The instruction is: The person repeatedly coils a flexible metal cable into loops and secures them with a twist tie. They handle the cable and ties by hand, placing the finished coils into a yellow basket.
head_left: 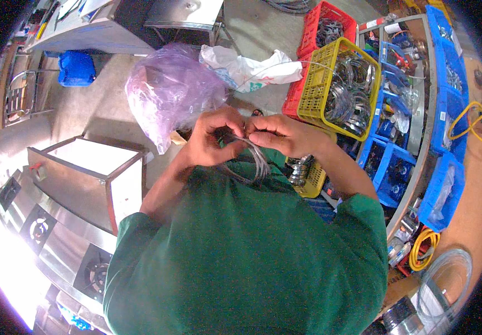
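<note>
Both hands meet in front of my green shirt over a small coil of thin grey wire (259, 166). My left hand (214, 138) curls round the top of the coil, its thumb and forefinger pinched at the strands. From the other side my right hand (284, 135) pinches the same bundle, with its fingers bent and thumb against them. The coil's lower loops hang below the fingers, near the shirt. Just what lies between the fingertips is too small to make out.
Beyond my hands lie a purple plastic bag (168, 89) and a white sack (252, 68). To the right stand a yellow crate (314, 92) of wire coils, a red crate (309, 30) and blue parts bins (376, 167). At left are a metal-framed box (73, 181) and steel burner units (62, 240).
</note>
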Motion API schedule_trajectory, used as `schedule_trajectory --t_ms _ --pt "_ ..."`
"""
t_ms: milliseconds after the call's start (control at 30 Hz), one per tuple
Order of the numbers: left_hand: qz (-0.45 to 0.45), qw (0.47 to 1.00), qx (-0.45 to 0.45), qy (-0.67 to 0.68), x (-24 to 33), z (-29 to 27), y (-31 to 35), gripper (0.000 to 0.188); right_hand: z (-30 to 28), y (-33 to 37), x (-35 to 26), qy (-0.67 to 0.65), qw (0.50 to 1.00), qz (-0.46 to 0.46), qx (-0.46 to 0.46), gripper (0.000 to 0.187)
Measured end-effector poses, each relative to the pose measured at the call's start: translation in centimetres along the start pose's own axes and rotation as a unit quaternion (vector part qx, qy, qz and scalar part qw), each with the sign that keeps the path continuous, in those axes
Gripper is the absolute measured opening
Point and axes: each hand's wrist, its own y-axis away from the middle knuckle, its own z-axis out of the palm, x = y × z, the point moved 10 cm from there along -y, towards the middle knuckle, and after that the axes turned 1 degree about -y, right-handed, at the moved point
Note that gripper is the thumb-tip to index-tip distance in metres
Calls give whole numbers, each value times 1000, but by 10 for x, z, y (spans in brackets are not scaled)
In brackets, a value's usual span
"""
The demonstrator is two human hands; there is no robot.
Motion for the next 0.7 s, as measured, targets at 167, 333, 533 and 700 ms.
schedule_trajectory --t_ms 167,333,533,700 --pt "16 999 -23 -28 18 5 -1 21 9 6 6 -85 995 29 -33 26" --pt "5 998 -42 -52 22 9 0 20 11 21 17 -133 988 79 6 23" --pt "20 995 -78 -61 28 14 2 24 11 38 42 -164 972 162 46 23" --pt "39 989 -74 -123 34 25 -6 27 8 32 51 -80 986 127 79 26"
